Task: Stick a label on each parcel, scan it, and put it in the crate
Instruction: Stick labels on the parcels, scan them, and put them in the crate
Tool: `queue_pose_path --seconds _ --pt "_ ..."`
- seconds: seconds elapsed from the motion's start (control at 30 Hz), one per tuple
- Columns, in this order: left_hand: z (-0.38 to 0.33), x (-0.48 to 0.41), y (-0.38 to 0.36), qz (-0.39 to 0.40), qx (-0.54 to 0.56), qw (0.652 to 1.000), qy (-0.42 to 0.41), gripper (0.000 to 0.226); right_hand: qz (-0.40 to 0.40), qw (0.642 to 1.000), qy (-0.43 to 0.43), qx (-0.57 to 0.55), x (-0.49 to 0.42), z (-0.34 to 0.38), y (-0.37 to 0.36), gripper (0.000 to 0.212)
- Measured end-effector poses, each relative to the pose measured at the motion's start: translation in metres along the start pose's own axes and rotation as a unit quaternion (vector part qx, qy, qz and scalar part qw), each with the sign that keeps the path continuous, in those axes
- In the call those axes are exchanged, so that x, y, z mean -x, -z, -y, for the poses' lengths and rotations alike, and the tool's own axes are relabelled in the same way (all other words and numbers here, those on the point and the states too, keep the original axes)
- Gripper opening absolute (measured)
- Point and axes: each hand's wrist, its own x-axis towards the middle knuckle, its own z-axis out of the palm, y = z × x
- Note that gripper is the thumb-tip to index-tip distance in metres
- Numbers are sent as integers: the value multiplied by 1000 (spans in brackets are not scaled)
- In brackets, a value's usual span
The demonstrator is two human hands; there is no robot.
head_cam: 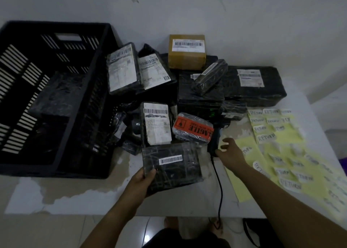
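RETURN labels (266,137) on yellow sheets (242,191); FRAGILE sticker (193,128) on parcel (185,138).

Crate (56,97), left of frame: black, walls with pattern of slots. Parcel (170,170) at lower centre: black glossy wrap, white barcode strip. Box (185,60) at upper centre: tan brown, white label (187,45) with black bars. Sticker (193,129) at centre: orange-red, black letters. Sheets (244,189) at right: pale yellow, white labels (265,137) with black handwriting. Table (75,202): white, beige worn patches.
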Motion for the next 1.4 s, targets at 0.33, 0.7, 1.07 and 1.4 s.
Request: queue_pose_path --seconds 0.33,0.7,1.07,1.4 --pt "-8 7 8 -15 -21 999 -20 27 -47 997 25 55 -38 12 -20 59" --pt "-15 -11 0 -2 69 997 -24 26 -6 985 -72 -156 28 12 38 67" --pt "-36 -14 -26 4 108 994 -18 22 119 921 6 -371 152 62 43 39" --pt "-30 -18 -35 -25 144 989 28 49 125 952 103 -260 215 68 22 40"
